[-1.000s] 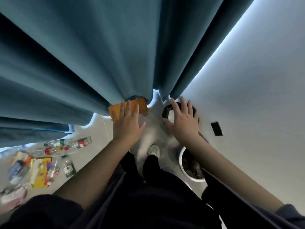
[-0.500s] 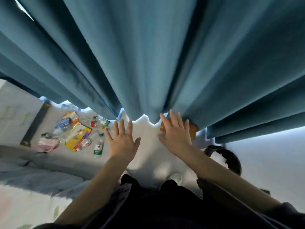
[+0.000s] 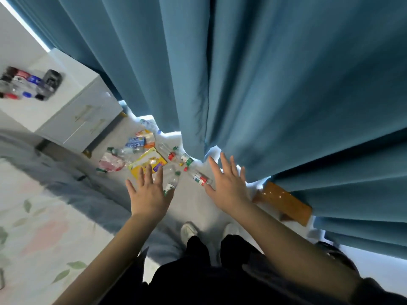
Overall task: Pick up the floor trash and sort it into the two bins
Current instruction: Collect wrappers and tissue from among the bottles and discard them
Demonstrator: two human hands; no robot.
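A heavy teal fabric curtain [image 3: 286, 84] hangs above and beyond both hands. The left hand [image 3: 149, 194] and right hand [image 3: 229, 188] are spread wide, fingers apart, holding nothing. The floor trash [image 3: 136, 143] lies heaped beyond the left hand. A flat yellow printed packet [image 3: 152, 160] is just past its fingertips, and a clear plastic bottle with a red-and-green label [image 3: 200, 178] lies between the hands. This looks like the approach to a pickup. Next, stoop and close the fingers round one piece. No bin shows plainly.
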